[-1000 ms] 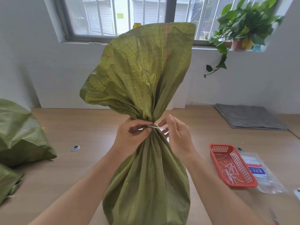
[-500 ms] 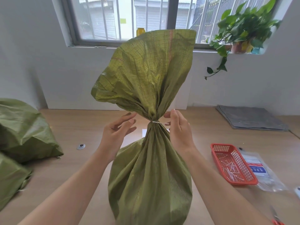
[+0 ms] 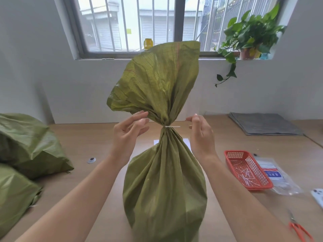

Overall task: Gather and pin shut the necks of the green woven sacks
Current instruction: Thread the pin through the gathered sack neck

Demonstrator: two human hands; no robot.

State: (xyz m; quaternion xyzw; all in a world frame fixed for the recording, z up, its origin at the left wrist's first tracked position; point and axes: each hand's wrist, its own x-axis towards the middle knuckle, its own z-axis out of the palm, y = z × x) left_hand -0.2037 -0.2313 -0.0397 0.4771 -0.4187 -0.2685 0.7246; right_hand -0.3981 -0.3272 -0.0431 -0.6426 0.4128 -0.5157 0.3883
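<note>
Sack (image 3: 164,180) of green weave stands upright on the table (image 3: 78,140), neck cinched by a white fastener (image 3: 172,126), while left hand (image 3: 128,130) at nine o'clock and right hand (image 3: 201,135) at three hover beside it, fingers relaxed and holding nothing, probably because the gather holds unaided.

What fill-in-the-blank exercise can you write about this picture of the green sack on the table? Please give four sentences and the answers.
1. The white tie is fastened around the ____ of the green sack.
2. The sack stands ____ the left hand and the right hand.
3. The red basket lies on the table to the ____ of the sack.
4. The potted plant stands on the ____.

Missing words: neck; between; right; windowsill.
</note>
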